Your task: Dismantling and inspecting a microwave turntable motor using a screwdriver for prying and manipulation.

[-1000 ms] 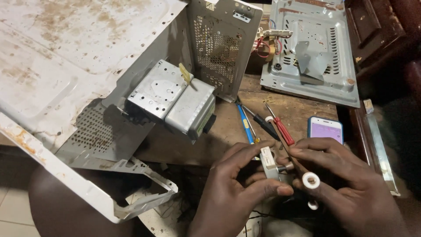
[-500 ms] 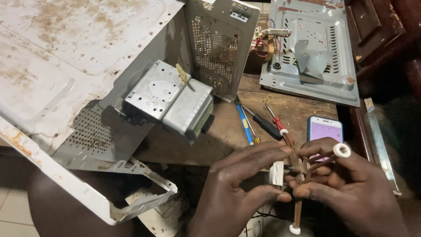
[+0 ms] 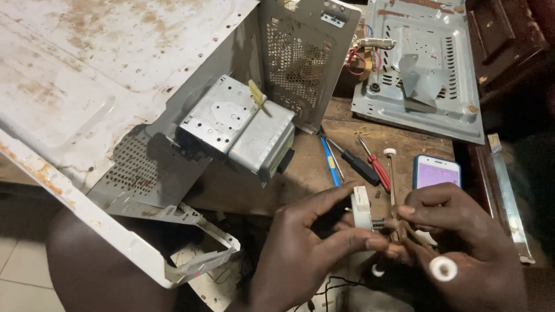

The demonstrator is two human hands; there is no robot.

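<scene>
Two hands: white part (image 3: 361,208) is now pinched upright by left hand (image 3: 306,248), brown rods (image 3: 413,240) regripped lower by right hand (image 3: 462,242).

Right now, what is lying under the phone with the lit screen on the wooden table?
The phone lies flat on the bare wooden table; nothing shows under its visible part. Its lower edge is covered by the right hand, so what is beneath there cannot be seen.

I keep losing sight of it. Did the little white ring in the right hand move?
Yes. The white ring in the right hand has dropped from level with the phone to well below it.
</scene>
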